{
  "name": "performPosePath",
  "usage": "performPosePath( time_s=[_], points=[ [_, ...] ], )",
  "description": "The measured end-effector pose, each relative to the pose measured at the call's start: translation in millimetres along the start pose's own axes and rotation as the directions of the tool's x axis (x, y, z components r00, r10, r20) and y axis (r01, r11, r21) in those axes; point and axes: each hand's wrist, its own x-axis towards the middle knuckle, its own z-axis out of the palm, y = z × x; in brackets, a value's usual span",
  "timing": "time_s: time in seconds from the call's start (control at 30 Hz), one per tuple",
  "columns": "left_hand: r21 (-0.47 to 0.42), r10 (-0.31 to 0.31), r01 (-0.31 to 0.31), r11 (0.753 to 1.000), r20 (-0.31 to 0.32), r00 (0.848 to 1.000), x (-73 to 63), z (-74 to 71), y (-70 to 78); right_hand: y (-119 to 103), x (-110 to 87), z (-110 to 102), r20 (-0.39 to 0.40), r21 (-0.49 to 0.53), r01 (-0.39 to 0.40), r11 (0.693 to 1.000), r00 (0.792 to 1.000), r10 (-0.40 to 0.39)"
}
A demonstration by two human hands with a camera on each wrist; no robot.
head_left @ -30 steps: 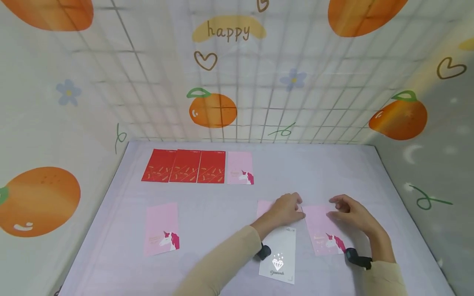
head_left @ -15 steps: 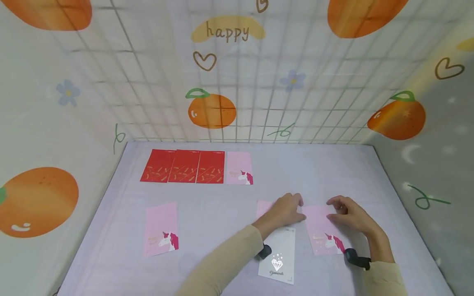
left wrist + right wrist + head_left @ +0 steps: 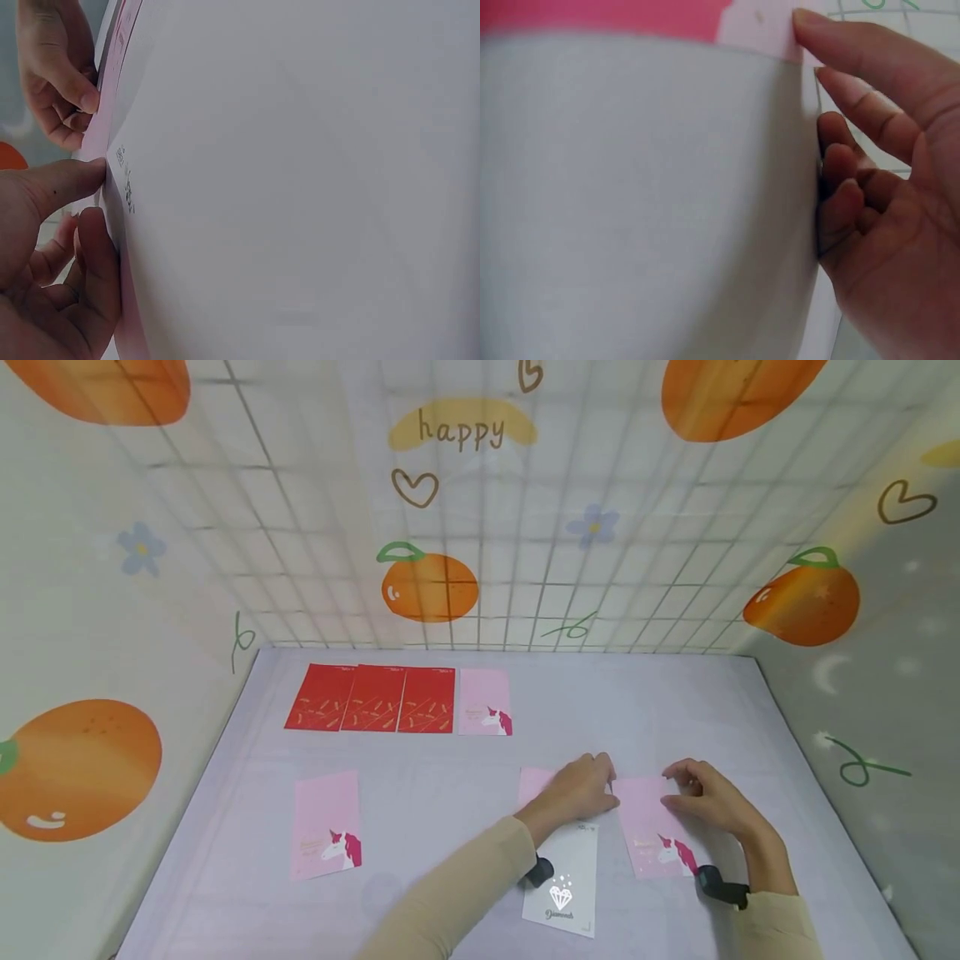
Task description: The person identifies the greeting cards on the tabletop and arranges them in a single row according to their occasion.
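A pink card (image 3: 643,831) with a unicorn lies between my hands, right of centre on the table. My left hand (image 3: 573,789) is at its upper left corner, thumb tip touching the edge. In the left wrist view a gap shows between that thumb and the fingers. Partly under the left hand is another pink card (image 3: 532,781). My right hand (image 3: 705,793) touches the first card's right edge near the top, thumb and index finger apart in the right wrist view. Below my left wrist, a white card (image 3: 577,922) bears a diamond print.
At the back left, several cards form a row: red cards (image 3: 371,697) and a pink unicorn card (image 3: 483,693). One more pink unicorn card (image 3: 324,810) lies front left. The pale tabletop (image 3: 630,702) ends at curtains (image 3: 337,552) printed with oranges.
Both hands stay almost in place at the same pink card, with only slight finger shifts. The cards lie as before.
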Motion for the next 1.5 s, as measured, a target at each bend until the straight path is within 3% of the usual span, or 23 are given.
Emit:
performPosePath(
  time_s=[0.33,0.5,0.73,0.87,1.1,1.23,1.37,1.5],
  points=[
    [-0.043,0.071,-0.072,0.996,-0.035,0.997,0.8,4.7,-3.1,-5,-0.4,4,-0.018,0.014,-0.024,1.000,1.000,0.025],
    [-0.166,0.062,-0.072,0.983,-0.065,0.996,2.1,7.3,-7.1,-8,-1.4,3,-0.022,0.039,-0.058,0.998,0.998,0.059],
    [-0.347,0.034,-0.051,0.937,-0.054,0.998,1.9,4.2,-9.7,-10,-3.9,-3,-0.010,0.135,-0.066,0.989,0.998,0.068],
    [-0.488,0.015,-0.031,0.872,-0.036,0.999,0.7,4.4,-11.0,-12,-5.0,-4,-0.015,0.180,-0.062,0.982,0.998,0.066],
    [-0.721,-0.018,-0.004,0.693,-0.023,1.000,-1.7,6.1,-11.6,-22,-8.1,-9,-0.041,0.220,0.014,0.975,0.999,-0.005],
    [-0.762,-0.017,-0.019,0.647,-0.040,0.999,-4.0,2.5,-13.0,-32,-11.5,-13,-0.063,0.254,0.067,0.965,0.997,-0.053],
    [-0.775,-0.018,-0.038,0.631,-0.064,0.998,-7.4,-4.7,-16.5,-34,-8.4,-11,-0.075,0.277,0.069,0.958,0.996,-0.050],
    [-0.818,-0.032,-0.036,0.574,-0.066,0.997,-10.8,-10.8,-23.2,-45,-6.7,-6,-0.091,0.298,0.077,0.951,0.994,-0.052]
  ],
)
